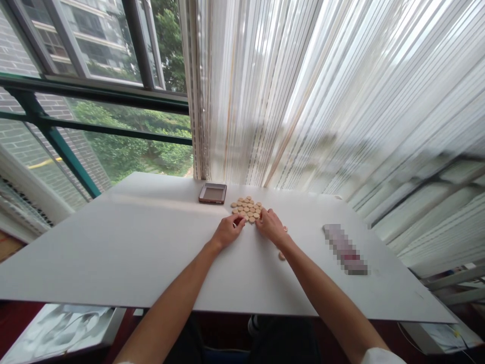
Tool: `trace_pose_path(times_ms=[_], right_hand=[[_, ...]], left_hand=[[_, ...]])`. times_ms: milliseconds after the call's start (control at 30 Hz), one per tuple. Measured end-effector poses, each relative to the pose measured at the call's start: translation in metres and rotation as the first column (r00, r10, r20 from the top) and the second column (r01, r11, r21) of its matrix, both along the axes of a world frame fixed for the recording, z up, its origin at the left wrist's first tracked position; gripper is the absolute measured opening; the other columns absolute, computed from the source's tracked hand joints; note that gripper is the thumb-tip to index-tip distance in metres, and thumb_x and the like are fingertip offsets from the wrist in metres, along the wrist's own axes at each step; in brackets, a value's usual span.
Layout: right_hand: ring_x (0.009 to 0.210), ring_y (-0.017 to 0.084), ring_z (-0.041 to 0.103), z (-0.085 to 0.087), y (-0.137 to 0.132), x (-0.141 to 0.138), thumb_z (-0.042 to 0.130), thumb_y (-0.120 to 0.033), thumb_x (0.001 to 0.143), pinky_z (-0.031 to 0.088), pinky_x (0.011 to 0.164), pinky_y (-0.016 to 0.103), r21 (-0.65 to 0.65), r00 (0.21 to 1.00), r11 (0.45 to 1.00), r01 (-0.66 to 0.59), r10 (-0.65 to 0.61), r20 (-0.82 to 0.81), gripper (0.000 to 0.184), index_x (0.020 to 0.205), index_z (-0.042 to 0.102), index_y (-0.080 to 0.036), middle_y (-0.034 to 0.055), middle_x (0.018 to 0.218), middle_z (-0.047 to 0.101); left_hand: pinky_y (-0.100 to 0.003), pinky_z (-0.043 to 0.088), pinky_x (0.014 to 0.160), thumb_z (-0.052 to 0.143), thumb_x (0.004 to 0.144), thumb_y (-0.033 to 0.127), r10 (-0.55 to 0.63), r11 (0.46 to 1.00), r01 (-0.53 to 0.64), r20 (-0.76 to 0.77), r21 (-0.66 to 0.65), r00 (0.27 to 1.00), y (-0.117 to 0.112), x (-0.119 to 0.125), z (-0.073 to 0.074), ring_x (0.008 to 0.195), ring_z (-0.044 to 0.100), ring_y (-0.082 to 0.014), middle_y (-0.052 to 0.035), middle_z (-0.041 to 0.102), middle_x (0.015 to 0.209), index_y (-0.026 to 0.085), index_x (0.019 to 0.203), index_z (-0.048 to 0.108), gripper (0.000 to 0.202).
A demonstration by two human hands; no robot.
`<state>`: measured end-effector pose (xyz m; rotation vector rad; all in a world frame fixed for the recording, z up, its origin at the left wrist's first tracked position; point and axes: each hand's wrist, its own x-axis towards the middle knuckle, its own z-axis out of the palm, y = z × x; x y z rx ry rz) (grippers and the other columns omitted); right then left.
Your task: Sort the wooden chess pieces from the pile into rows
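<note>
Several round wooden game pieces (248, 207) lie flat and close together in a cluster on the white table. My left hand (228, 230) is at the cluster's near left edge, thumb and fingers drawn together in a pinch. My right hand (270, 225) is at its near right edge with fingers curled down against the outer pieces. What either hand's fingertips hold is hidden or too small to make out. A loose piece with a red mark (285, 229) lies beside my right wrist. Nearer me, another loose piece (282, 256) is partly covered by my right forearm.
A shallow rectangular box or lid (212, 193) with a dark rim sits behind the cluster, to the left. On the right of the white table (113, 242) lies a long, pixelated object (345, 250). A striped string curtain (257, 101) hangs along the far edge.
</note>
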<state>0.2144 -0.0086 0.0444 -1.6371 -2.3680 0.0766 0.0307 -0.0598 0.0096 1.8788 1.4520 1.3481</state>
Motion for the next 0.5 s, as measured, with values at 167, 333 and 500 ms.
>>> trace_pose_path(times_ms=[167, 333, 500], right_hand=[[0.093, 0.026, 0.058, 0.000, -0.004, -0.003, 0.048, -0.026, 0.093, 0.042, 0.077, 0.031, 0.013, 0.998, 0.998, 0.056, -0.056, 0.017, 0.023, 0.112, 0.053, -0.014, 0.0140, 0.100, 0.061], [0.087, 0.025, 0.060, 0.008, -0.012, -0.006, 0.048, -0.021, 0.090, 0.043, 0.073, 0.031, 0.010, 0.997, 0.997, 0.071, -0.071, 0.016, 0.022, 0.110, 0.053, -0.014, 0.0131, 0.096, 0.062], [0.079, 0.020, 0.061, 0.015, -0.036, -0.019, 0.050, -0.025, 0.090, 0.048, 0.071, 0.032, 0.139, 0.962, 0.990, -0.003, 0.041, -0.268, 0.023, 0.111, 0.053, -0.017, 0.0102, 0.103, 0.058]], left_hand=[[-0.024, 0.048, 0.065, 0.054, 0.091, 0.037, -0.001, 1.000, 0.001, -0.004, 0.002, 1.000, -0.002, 0.001, 0.003, 0.069, 0.065, -0.0156, -0.0019, 0.072, 0.078, 0.020, 0.088, 0.069, 0.023], [-0.024, 0.047, 0.065, 0.055, 0.091, 0.037, 0.009, 1.000, -0.009, 0.003, -0.003, 1.000, -0.004, 0.001, 0.005, 0.069, 0.064, -0.0153, -0.0018, 0.072, 0.078, 0.020, 0.088, 0.069, 0.023], [-0.024, 0.048, 0.065, 0.053, 0.091, 0.038, 0.001, 1.000, 0.000, 0.035, -0.019, 0.999, -0.003, 0.000, 0.004, 0.069, 0.064, -0.0152, -0.0022, 0.073, 0.079, 0.019, 0.089, 0.069, 0.024]])
